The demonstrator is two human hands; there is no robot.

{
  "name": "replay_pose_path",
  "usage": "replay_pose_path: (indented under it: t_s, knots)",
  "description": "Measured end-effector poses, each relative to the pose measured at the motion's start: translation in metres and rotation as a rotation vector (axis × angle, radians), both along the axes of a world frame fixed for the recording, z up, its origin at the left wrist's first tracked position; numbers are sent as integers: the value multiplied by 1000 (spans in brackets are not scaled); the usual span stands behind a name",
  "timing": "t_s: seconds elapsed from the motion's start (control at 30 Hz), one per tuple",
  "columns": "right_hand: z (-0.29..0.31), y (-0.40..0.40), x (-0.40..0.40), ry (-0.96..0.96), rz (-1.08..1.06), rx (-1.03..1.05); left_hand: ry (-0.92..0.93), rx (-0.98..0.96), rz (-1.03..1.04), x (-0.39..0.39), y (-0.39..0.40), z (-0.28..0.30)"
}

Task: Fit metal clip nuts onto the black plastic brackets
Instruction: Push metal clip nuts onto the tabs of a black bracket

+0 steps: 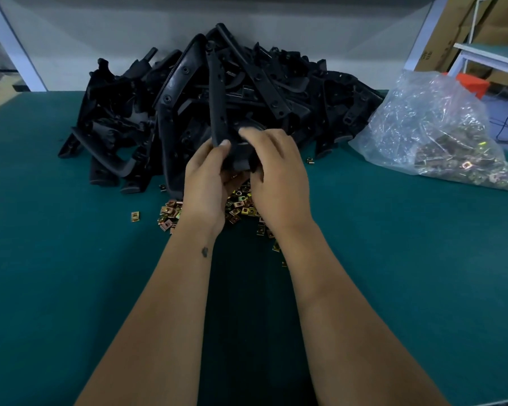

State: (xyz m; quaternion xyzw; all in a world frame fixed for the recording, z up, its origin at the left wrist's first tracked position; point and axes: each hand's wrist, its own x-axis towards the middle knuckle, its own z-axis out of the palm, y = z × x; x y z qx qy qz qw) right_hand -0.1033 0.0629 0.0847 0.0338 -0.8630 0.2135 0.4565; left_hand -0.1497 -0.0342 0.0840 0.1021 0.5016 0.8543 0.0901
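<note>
Now both hands work one black bracket (pixel 217 112) just behind the loose clip nuts (pixel 238 206): left hand (pixel 206 183) grips it, right hand (pixel 279 177) curls over its end. Probably seating a nut; press next.

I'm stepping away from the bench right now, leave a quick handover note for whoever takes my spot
Left hand and right hand both grip one black plastic bracket above the loose pile of brass-coloured metal clip nuts.
The heap of black plastic brackets sits behind on the green table; the clear plastic bag of clip nuts lies to the right.
Whether a nut is seated on the held bracket cannot be seen. No separate finished stack shows, so most of the heap looks left to do.
</note>
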Motion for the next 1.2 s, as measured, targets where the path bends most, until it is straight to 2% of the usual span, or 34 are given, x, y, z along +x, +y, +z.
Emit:
replay_pose_path:
  t_s: [0.13,0.27,0.4,0.57,0.67,0.83,1.07,1.2]
  knots:
    - [-5,3,-5,-69,4,-248,-84,61,58,-2,-1,-1]
    - [-4,12,-5,-72,-156,-462,-146,134,61,-5,-5,-1]
    - [-4,20,-5,-228,-287,-420,-160,160,66,-10,-9,-5]
    - [-7,14,-5,-579,-370,-132,-127,165,16,-9,-9,-7]
    - [-9,11,-6,-704,-395,-50,-133,228,-54,-6,-6,-6]
    - [-6,12,-6,-706,-336,-128,-152,363,-152,-2,-2,-3]
    - [-7,11,-7,-650,-290,-231,-161,231,-112,-3,-3,-6]
    - [-10,14,-8,-612,-290,-236,-195,277,-92,-4,-6,-8]
